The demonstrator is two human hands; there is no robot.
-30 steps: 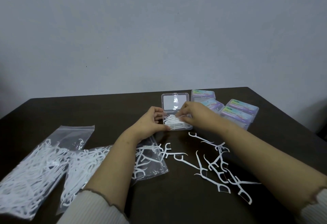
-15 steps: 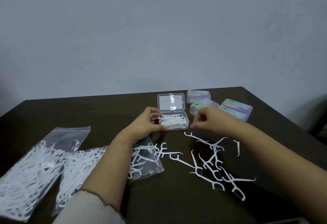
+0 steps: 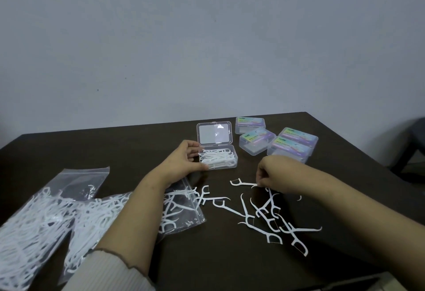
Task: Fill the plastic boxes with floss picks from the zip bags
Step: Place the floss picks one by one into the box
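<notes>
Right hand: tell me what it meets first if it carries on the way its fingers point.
Probably the floss pick: the right hand points down-left with fingertips at its handle, though contact is unclear.

A dark brown worktop with a faint wood grain fills the lower part of the view, its far edge running close along a plain pale grey wall. The wall carries one small dark speck low on its left half. Past the worktop's right corner, at the edge of the view, stands part of a dark chair, its seat and one leg showing against the floor.
</notes>
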